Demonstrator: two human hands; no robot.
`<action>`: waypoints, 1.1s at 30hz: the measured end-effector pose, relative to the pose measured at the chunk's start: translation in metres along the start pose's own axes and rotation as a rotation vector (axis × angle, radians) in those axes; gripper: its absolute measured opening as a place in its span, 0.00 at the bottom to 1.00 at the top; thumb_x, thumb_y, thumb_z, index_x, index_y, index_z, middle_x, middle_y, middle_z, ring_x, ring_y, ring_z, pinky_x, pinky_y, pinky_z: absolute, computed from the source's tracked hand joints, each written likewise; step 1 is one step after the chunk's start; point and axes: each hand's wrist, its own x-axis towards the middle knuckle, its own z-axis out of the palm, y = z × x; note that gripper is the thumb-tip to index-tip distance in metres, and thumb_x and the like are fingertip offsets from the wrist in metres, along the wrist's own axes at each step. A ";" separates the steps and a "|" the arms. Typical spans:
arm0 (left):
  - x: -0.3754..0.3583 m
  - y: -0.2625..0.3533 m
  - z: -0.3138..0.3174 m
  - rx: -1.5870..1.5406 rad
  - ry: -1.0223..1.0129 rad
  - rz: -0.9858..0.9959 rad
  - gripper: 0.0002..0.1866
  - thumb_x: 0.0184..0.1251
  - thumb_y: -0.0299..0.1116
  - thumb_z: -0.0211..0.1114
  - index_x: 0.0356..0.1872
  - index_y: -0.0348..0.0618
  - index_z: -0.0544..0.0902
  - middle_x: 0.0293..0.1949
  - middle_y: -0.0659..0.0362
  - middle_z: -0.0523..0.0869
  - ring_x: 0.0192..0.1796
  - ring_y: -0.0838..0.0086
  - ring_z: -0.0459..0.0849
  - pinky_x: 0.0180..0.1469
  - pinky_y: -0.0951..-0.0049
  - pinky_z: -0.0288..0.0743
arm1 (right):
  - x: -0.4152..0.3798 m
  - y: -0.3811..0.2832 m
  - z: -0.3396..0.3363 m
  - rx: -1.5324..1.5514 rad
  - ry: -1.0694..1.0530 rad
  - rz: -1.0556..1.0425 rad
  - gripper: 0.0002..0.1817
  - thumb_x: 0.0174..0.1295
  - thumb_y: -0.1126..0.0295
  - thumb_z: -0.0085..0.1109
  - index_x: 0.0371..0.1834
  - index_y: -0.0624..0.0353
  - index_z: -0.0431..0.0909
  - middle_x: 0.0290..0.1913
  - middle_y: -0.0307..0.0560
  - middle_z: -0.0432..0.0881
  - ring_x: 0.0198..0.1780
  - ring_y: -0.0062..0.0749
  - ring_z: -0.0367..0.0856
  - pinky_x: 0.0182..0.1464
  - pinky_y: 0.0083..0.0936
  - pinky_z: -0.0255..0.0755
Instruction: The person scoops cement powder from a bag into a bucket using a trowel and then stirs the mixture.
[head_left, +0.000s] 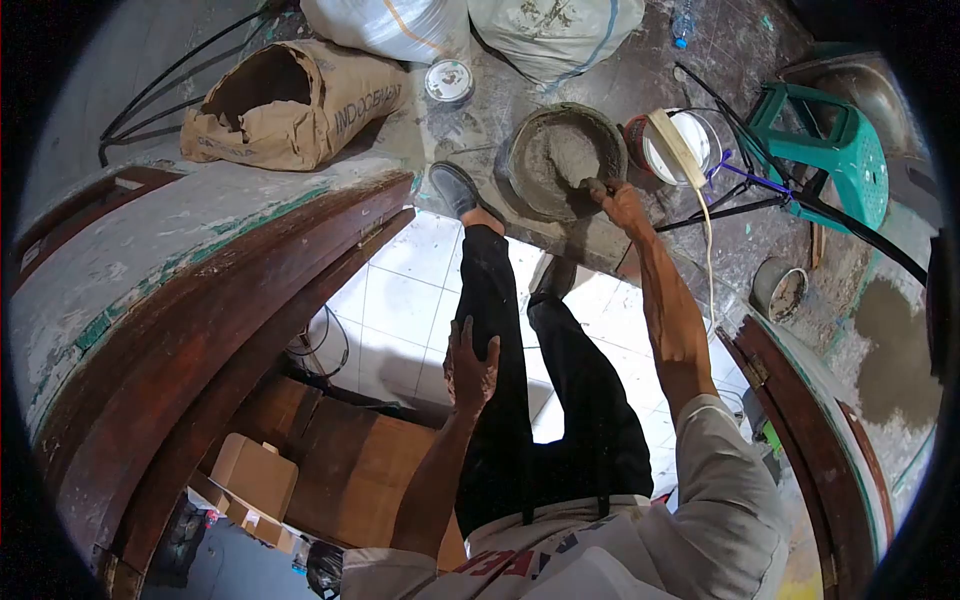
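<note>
A round, mortar-crusted basin (521, 190) sits on the floor ahead of me, with wet grey mortar (575, 150) inside. My right hand (622, 207) reaches over its near right rim. The fingers are curled closed at the mortar's edge; what they grip is too smeared with grey to make out. My left hand (472, 368) rests by my left knee, fingers apart, holding nothing. Just right of the basin stands a white paint bucket (688, 145), with a cream power strip (676, 148) lying across it.
An open paper cement bag (355, 100) lies at upper left, near white sacks (555, 40) and a round lid (449, 82). A green plastic stool (860, 165), black cables (745, 130) and a small pail (779, 288) are at right. Wooden door frames (230, 300) flank me; cardboard boxes (255, 475) lie lower left.
</note>
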 end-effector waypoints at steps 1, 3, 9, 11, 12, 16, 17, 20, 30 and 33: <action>0.001 0.000 -0.001 -0.001 -0.001 0.003 0.41 0.80 0.61 0.63 0.83 0.47 0.69 0.81 0.34 0.67 0.81 0.38 0.68 0.81 0.43 0.64 | 0.001 0.007 0.001 -0.069 0.033 -0.026 0.32 0.69 0.47 0.66 0.48 0.74 0.87 0.40 0.67 0.90 0.41 0.55 0.88 0.47 0.47 0.79; 0.000 0.001 -0.003 -0.016 -0.002 -0.002 0.41 0.80 0.61 0.63 0.83 0.47 0.68 0.82 0.34 0.66 0.81 0.38 0.68 0.82 0.43 0.63 | 0.003 0.031 0.001 -0.143 0.066 -0.051 0.31 0.68 0.47 0.66 0.46 0.73 0.87 0.40 0.69 0.90 0.41 0.58 0.89 0.45 0.49 0.79; 0.000 0.006 -0.007 -0.009 -0.028 -0.048 0.40 0.80 0.60 0.64 0.84 0.47 0.68 0.82 0.35 0.66 0.82 0.39 0.67 0.82 0.43 0.62 | -0.003 -0.001 -0.014 -0.295 -0.095 0.128 0.26 0.69 0.51 0.68 0.44 0.70 0.88 0.36 0.64 0.90 0.44 0.59 0.90 0.45 0.52 0.80; 0.002 0.004 -0.006 -0.014 -0.021 -0.037 0.40 0.80 0.59 0.64 0.84 0.48 0.67 0.82 0.35 0.66 0.82 0.39 0.67 0.82 0.43 0.62 | -0.003 0.017 -0.009 -0.767 -0.122 -0.216 0.23 0.68 0.52 0.68 0.35 0.67 0.85 0.29 0.62 0.85 0.38 0.64 0.88 0.43 0.55 0.80; 0.003 0.002 -0.005 -0.017 -0.015 -0.027 0.40 0.79 0.58 0.65 0.84 0.48 0.67 0.82 0.35 0.67 0.82 0.39 0.67 0.82 0.43 0.62 | -0.004 0.019 -0.009 -0.770 -0.122 -0.218 0.23 0.68 0.52 0.68 0.35 0.67 0.85 0.29 0.62 0.85 0.38 0.64 0.88 0.43 0.55 0.80; 0.002 -0.006 0.002 -0.031 0.019 -0.010 0.40 0.79 0.55 0.67 0.84 0.48 0.67 0.82 0.35 0.67 0.82 0.39 0.67 0.82 0.43 0.62 | -0.003 -0.022 0.002 -0.872 -0.054 -0.220 0.18 0.66 0.57 0.66 0.32 0.64 0.87 0.29 0.62 0.85 0.40 0.63 0.88 0.45 0.56 0.82; 0.002 -0.006 0.003 -0.044 0.017 -0.005 0.39 0.78 0.54 0.68 0.83 0.48 0.68 0.82 0.35 0.67 0.82 0.39 0.68 0.82 0.43 0.62 | -0.005 -0.032 0.000 -0.886 -0.008 -0.108 0.18 0.67 0.56 0.66 0.35 0.63 0.89 0.30 0.62 0.87 0.42 0.64 0.89 0.47 0.57 0.83; 0.006 0.000 -0.005 -0.059 0.016 -0.005 0.39 0.79 0.53 0.69 0.83 0.46 0.68 0.82 0.34 0.66 0.82 0.39 0.66 0.82 0.43 0.62 | 0.003 -0.077 -0.004 -0.785 -0.129 0.235 0.17 0.68 0.58 0.65 0.38 0.65 0.89 0.36 0.66 0.90 0.45 0.66 0.91 0.47 0.57 0.84; 0.017 0.025 -0.049 -0.015 -0.071 -0.073 0.42 0.80 0.58 0.64 0.86 0.49 0.64 0.85 0.37 0.61 0.84 0.37 0.62 0.83 0.44 0.61 | -0.044 -0.198 -0.038 -0.523 0.017 0.148 0.20 0.71 0.61 0.64 0.53 0.70 0.85 0.52 0.73 0.89 0.56 0.68 0.89 0.56 0.55 0.81; 0.026 0.036 -0.064 0.003 -0.094 -0.095 0.42 0.80 0.59 0.63 0.86 0.50 0.63 0.85 0.37 0.60 0.85 0.38 0.61 0.83 0.43 0.60 | -0.042 -0.295 -0.047 -0.341 0.027 0.048 0.23 0.70 0.63 0.66 0.61 0.67 0.83 0.53 0.73 0.89 0.57 0.67 0.88 0.59 0.52 0.80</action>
